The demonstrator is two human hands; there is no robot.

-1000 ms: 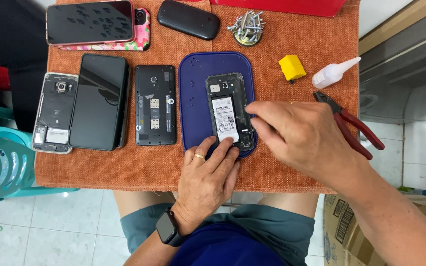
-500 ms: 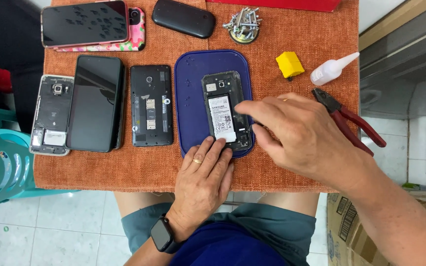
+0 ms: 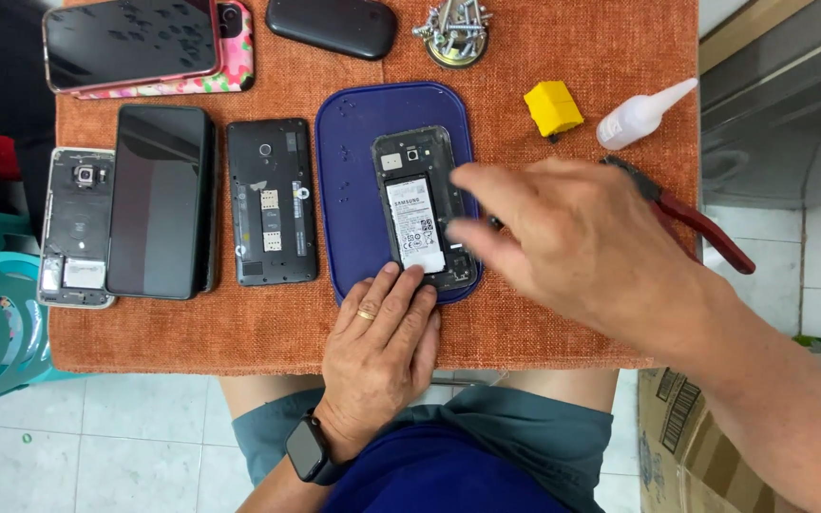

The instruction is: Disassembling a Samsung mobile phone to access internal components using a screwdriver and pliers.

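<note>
An opened phone (image 3: 422, 209) with its back cover off lies on a dark blue mat (image 3: 353, 142) in the middle of an orange cloth (image 3: 572, 47) that covers the table. To the left of the mat lie another opened black phone (image 3: 272, 201), a black phone face up (image 3: 162, 201) and a bare phone frame (image 3: 76, 226); at the far edge are a phone in a flowered case (image 3: 144, 43), a black oval case (image 3: 333, 25) and a small dish of screws (image 3: 455, 30). To the right are a yellow block (image 3: 553, 107), a small white glue bottle (image 3: 640, 114) and red-handled pliers (image 3: 705, 233), partly hidden by the right hand (image 3: 582, 247). The opened phone's long axis runs away from the person, camera end at the far side, battery label facing up. The left hand (image 3: 382, 351) lies flat, fingers pressing the phone's near end and the mat. The right hand hovers over the phone's right edge, fingers bent and blurred; whether it pinches anything I cannot tell.
</note>
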